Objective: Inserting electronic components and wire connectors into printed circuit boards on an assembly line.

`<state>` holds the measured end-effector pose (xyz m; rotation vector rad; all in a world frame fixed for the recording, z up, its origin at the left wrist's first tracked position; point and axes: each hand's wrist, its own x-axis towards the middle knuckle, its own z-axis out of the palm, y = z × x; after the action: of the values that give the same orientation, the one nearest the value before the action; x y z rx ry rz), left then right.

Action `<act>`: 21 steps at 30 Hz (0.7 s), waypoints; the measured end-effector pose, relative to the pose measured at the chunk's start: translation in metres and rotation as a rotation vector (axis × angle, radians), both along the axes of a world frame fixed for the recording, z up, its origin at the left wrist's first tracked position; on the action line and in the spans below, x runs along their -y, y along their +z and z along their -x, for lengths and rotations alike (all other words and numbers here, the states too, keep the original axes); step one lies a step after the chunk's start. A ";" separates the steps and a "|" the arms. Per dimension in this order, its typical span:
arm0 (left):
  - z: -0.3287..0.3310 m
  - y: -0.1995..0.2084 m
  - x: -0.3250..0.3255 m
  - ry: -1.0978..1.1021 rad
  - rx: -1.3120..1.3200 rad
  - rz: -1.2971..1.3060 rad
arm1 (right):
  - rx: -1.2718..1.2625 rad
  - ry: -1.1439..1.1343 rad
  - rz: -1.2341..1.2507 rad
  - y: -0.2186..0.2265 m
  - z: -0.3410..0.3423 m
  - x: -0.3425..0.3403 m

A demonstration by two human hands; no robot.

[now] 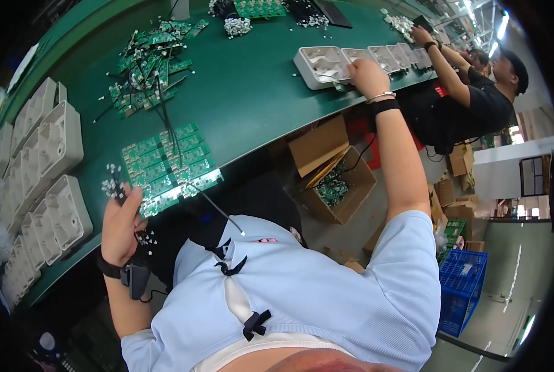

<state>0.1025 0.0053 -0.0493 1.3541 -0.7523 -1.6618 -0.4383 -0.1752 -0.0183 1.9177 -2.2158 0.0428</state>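
My left hand (120,224) is closed around a bundle of black cables with small white connectors (111,181), whose ends stick out above and below the fist. Just right of it lies a panel of green circuit boards (172,162) at the table's near edge, with black cables trailing over it. One cable (218,206) hangs from the panel toward my body. Reaching out to the right, my right hand (370,79) has its fingers drawn together at the row of white plastic housings (317,79). What those fingers hold is hidden. A small green board (339,86) shows beside them.
A heap of circuit boards with cables (146,68) lies on the green table (246,93). More white housings (53,142) stand along the left. A cardboard box (351,198) with boards sits on the floor below. A co-worker (475,87) works at the far right.
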 end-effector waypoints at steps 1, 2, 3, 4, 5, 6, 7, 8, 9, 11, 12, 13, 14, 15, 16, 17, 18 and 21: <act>0.003 0.002 0.000 0.018 0.021 -0.032 | -0.009 -0.004 -0.005 0.002 0.003 0.003; 0.007 0.003 0.003 0.039 0.032 -0.041 | -0.016 -0.004 -0.011 0.004 0.007 0.007; 0.008 0.003 0.005 0.017 0.027 -0.037 | -0.021 -0.009 -0.015 0.004 0.012 0.009; 0.007 0.004 0.005 -0.003 0.021 -0.033 | -0.026 -0.011 -0.020 0.004 0.018 0.007; 0.008 0.007 0.005 0.038 0.042 -0.051 | -0.036 -0.016 -0.018 0.003 0.028 0.006; 0.014 0.012 0.005 0.011 0.051 -0.006 | -0.046 -0.019 -0.016 0.001 0.036 0.006; 0.020 0.017 0.005 -0.020 0.058 0.042 | -0.024 -0.022 0.017 0.005 0.032 0.001; 0.025 0.021 -0.001 0.021 0.075 0.028 | -0.003 -0.023 0.052 0.011 0.025 -0.007; 0.033 0.025 -0.004 0.071 0.224 0.123 | 0.024 0.039 0.153 0.011 0.026 -0.014; 0.046 0.039 -0.010 0.174 0.539 0.303 | 0.139 0.202 0.326 0.016 0.013 -0.023; 0.047 0.046 -0.008 0.179 0.538 0.301 | 0.202 0.269 0.401 0.030 0.003 -0.043; 0.047 0.053 -0.009 0.125 0.422 0.273 | 0.370 0.256 0.394 0.037 -0.019 -0.061; 0.048 0.058 -0.014 0.088 0.324 0.241 | 0.559 0.255 0.376 0.034 -0.046 -0.072; 0.045 0.063 -0.016 0.034 0.204 0.216 | 0.577 0.274 0.368 0.035 -0.069 -0.083; 0.043 0.063 -0.016 0.054 0.219 0.211 | 0.820 0.378 0.316 0.036 -0.092 -0.093; 0.040 0.062 -0.013 -0.076 0.025 0.145 | 1.052 0.471 0.262 0.040 -0.115 -0.104; 0.039 0.063 -0.014 -0.199 -0.170 0.080 | 1.128 0.579 0.137 0.046 -0.141 -0.112; 0.040 0.063 -0.011 -0.332 -0.291 0.013 | 1.433 0.764 -0.249 0.054 -0.210 -0.126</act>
<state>0.0623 0.0160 0.0136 0.9836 -0.8432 -2.0548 -0.2285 -0.0491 0.0357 3.3355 -1.7093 1.7952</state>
